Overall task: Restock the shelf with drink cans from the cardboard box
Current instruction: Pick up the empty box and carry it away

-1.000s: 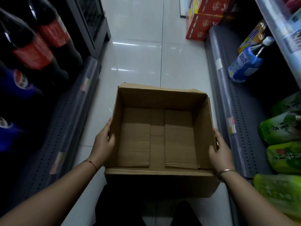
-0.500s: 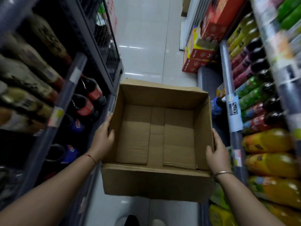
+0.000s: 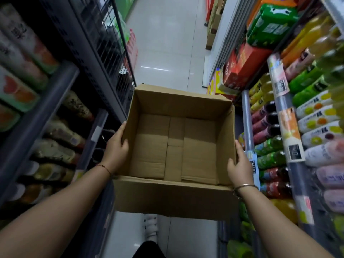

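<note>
Between the aisle shelves, cardboard box [image 3: 176, 146] now raised off the floor, empty. My left hand [image 3: 116, 148] and right hand [image 3: 239, 164] clamp its side walls. Restocking looks finished; box ready for removal.

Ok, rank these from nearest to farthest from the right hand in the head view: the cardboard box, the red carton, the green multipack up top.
1. Cardboard box: the right hand grips its right wall.
2. Red carton: ahead on the right, by the shelf end.
3. Green multipack: stacked above the red carton, farthest.
</note>
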Tool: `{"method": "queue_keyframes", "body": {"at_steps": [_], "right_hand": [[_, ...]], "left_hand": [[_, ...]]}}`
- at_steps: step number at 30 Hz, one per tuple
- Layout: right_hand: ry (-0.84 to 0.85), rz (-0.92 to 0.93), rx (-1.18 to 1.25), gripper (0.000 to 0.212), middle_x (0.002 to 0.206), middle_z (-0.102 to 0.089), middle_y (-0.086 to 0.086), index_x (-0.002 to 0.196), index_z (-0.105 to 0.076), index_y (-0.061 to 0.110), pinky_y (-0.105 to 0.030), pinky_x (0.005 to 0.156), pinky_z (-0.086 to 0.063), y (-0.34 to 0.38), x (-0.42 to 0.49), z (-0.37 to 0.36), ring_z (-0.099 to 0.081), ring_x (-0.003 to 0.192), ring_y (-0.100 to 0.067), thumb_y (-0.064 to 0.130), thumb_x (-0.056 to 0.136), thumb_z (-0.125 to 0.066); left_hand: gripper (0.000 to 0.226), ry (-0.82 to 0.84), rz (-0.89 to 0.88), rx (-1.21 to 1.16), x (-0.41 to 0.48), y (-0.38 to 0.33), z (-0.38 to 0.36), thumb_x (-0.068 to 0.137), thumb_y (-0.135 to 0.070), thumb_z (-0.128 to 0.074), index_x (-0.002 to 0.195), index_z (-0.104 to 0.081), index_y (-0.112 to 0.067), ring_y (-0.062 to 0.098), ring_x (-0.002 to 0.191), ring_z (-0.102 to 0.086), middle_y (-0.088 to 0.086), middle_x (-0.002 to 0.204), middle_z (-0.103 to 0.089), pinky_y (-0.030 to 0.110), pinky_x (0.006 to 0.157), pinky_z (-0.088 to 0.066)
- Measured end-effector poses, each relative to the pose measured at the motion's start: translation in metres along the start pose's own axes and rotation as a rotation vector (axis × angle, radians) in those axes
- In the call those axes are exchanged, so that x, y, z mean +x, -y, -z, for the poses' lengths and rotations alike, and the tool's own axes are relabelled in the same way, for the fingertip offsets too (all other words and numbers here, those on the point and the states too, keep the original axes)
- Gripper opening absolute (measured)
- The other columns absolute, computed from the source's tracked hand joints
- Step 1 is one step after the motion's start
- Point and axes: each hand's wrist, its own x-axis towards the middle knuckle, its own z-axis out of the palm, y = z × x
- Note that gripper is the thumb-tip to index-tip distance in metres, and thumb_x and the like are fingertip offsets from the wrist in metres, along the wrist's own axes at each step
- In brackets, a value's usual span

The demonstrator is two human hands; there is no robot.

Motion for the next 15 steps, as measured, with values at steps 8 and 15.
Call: {"method": "queue_keyframes", "body": {"at_steps": [8, 15], "right_hand": [[0.0, -0.046, 0.023, 0.069, 0.152, -0.037, 0.002, 0.148, -0.023, 0.038, -0.05, 0.103, -0.045, 0.05, 0.119, -0.008, -0.048, 0.128, -0.024, 0.003, 0.093, -0.047], [0.026, -0.05, 0.01, 0.068, 0.15, -0.041, 0.001, 0.148, -0.022, 0.038, -0.05, 0.098, -0.048, 0.077, 0.24, -0.014, -0.052, 0.123, -0.026, 0.004, 0.094, -0.044]], "left_hand": [[0.062, -0.005, -0.003, -0.056, 0.135, -0.039, -0.01, 0.096, -0.001, -0.044, 0.149, -0.027, -0.029, 0.015, 0.071, -0.056, -0.007, 0.107, -0.058, 0.028, 0.064, -0.048], [0.062, -0.011, 0.01, -0.071, 0.249, -0.071, -0.036, 0.094, 0.0, -0.045, 0.148, -0.032, -0.03, 0.034, 0.089, -0.063, 0.0, 0.104, -0.062, 0.046, 0.079, -0.053]]}}
